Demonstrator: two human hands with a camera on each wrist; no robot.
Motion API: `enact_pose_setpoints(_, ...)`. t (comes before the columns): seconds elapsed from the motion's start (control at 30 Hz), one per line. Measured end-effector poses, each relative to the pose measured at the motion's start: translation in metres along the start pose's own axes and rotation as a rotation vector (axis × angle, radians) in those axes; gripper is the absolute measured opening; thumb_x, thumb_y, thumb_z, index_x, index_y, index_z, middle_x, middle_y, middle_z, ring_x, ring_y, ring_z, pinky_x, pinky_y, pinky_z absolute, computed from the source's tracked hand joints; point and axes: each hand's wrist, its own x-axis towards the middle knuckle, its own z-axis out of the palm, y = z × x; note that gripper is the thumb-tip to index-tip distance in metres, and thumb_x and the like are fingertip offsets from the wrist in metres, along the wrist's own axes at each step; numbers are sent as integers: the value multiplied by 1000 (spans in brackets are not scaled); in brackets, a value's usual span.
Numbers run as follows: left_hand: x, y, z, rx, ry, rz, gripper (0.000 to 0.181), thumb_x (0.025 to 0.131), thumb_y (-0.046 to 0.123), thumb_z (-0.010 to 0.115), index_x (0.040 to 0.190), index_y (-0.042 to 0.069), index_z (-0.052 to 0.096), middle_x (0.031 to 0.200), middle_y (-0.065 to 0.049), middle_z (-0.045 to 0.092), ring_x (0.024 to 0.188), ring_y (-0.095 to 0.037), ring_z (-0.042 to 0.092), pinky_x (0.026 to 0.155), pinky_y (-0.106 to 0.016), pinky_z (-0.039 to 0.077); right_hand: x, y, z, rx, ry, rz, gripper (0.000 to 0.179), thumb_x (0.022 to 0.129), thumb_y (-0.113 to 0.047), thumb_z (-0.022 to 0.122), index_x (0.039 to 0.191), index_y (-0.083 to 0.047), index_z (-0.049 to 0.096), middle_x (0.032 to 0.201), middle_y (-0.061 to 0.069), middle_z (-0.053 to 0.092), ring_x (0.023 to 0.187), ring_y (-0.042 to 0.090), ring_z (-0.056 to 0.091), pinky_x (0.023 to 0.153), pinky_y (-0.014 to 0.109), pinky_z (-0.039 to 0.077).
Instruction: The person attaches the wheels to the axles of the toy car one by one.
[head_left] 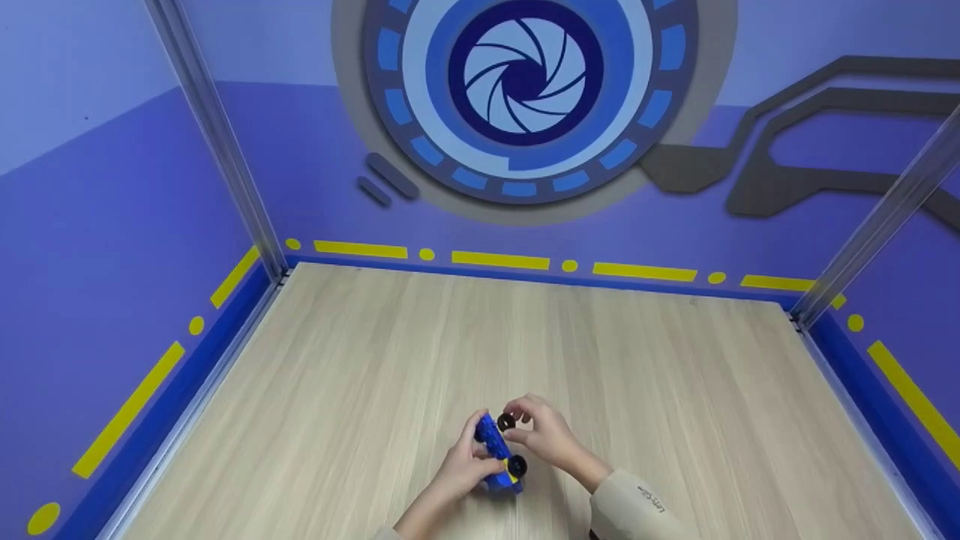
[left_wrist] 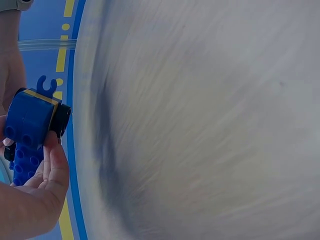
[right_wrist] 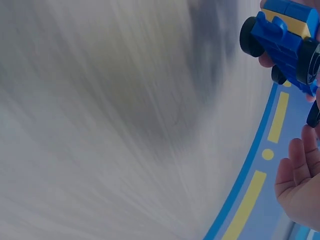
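Observation:
My left hand grips a blue toy building-block car by its sides, above the table near its front edge. In the left wrist view the car's rounded blue body has a yellow band, a hook at one end and studs on top. Black wheels show along the car in the right wrist view. At the car's far end, my right hand pinches a black wheel between thumb and fingers. Whether this wheel touches the axle cannot be told.
A light wood-grain table lies beneath both hands. Blue-purple panels with yellow dashes stand at the back and sides, and metal posts rise at the back corners.

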Motion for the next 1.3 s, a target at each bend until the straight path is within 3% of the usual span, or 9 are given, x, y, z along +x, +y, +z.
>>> enact_pose_setpoints(0.23,0,-1,0,-25,-23,22,82,73,10,60,141,13,14,100,-14,61,89,-22,58,72,-37,47,-1,-3,3,12,27,-30,23,75,-13,68,95,-9,59,87,0,57,80,24,54,70,34,46)
enact_pose_setpoints(0.5,-2,1,0,-43,-47,37,83,74,13,60,142,13,11,104,-14,61,92,-22,59,77,-38,47,-3,-7,5,-39,49,-87,23,74,-12,69,94,-9,58,86,0,57,78,18,54,68,29,46)
enact_pose_setpoints(0.67,-9,12,-1,-54,-60,69,82,74,10,59,141,8,12,103,-17,61,92,-23,59,78,-37,47,-3,-7,7,-66,90,-132,23,73,-11,70,91,-8,58,85,0,58,77,16,55,67,29,47)
enact_pose_setpoints(0.93,-4,3,0,-62,-49,108,83,72,10,60,141,9,13,103,-14,62,92,-20,59,79,-36,47,-4,-8,8,-58,85,-105,20,73,-13,69,89,-9,58,84,-1,58,76,14,55,67,27,47)
enact_pose_setpoints(1.17,-3,2,1,-47,-31,98,84,72,11,61,142,11,14,102,-13,62,89,-19,59,79,-36,48,-5,-7,8,-65,115,-115,21,73,-15,69,89,-9,57,83,-1,57,74,14,55,65,21,46)
enact_pose_setpoints(1.3,-3,4,1,-36,-27,92,84,72,11,62,142,10,16,100,-13,63,87,-18,59,77,-35,48,-6,-9,8,-56,120,-106,20,73,-16,69,88,-9,57,83,-2,58,73,15,56,64,24,47)
